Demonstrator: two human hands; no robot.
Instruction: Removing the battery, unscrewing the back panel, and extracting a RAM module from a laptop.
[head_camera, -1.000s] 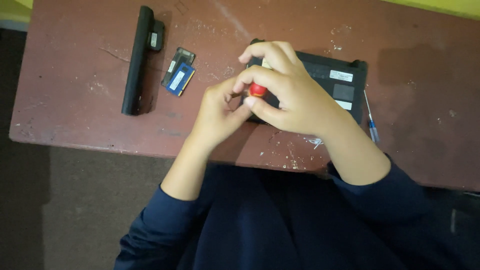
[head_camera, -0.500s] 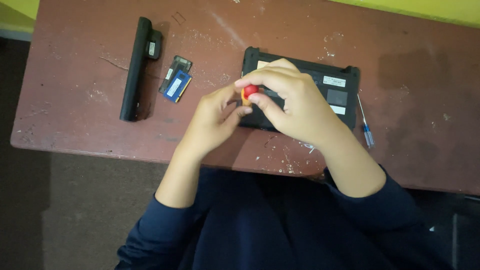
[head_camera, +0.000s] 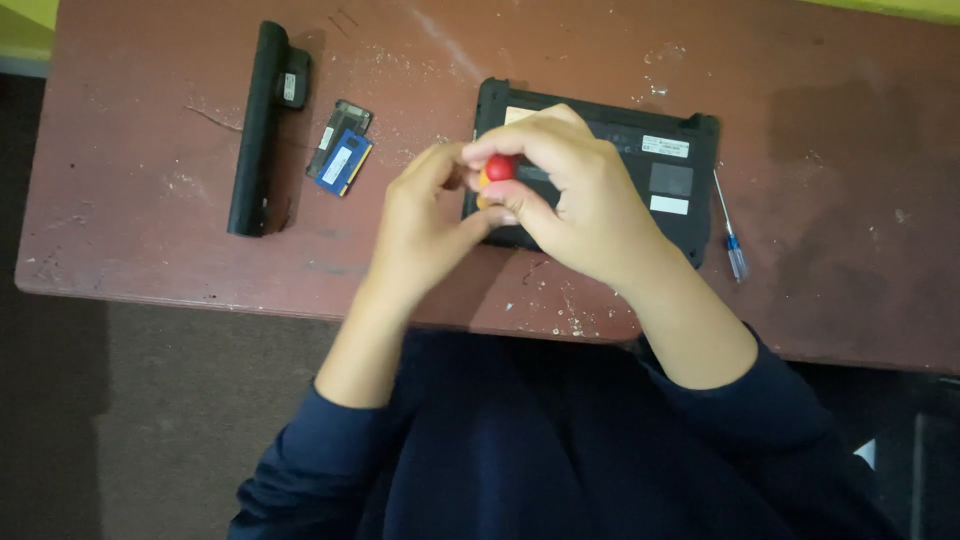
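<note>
Screwdriver with a red top (head_camera: 499, 168) sits between your two hands, just above the near-left corner of the black laptop (head_camera: 680, 165) that lies upside down on the table. Your right hand (head_camera: 580, 200) is curled over it, and its fingers (head_camera: 530, 150) pinch the red top. Your left hand (head_camera: 425, 215) is curled too, and its thumb and fingertips press against the tool from the other side. The tip of the tool is hidden under your hands, so you cannot tell what it touches.

Under your right hand lies the laptop, with its pale stickers showing past your knuckles. Just past the laptop, on your right hand's outer side, lies a thin screwdriver with a blue handle (head_camera: 735, 255). It touches nothing but the table.

Out past your left hand lie a small blue memory card (head_camera: 347, 162) and a dark cover plate (head_camera: 335, 135), touching each other. Farther that way lies a long black battery bar (head_camera: 258, 125).

All of it rests on the scratched reddish-brown table (head_camera: 150, 230).
</note>
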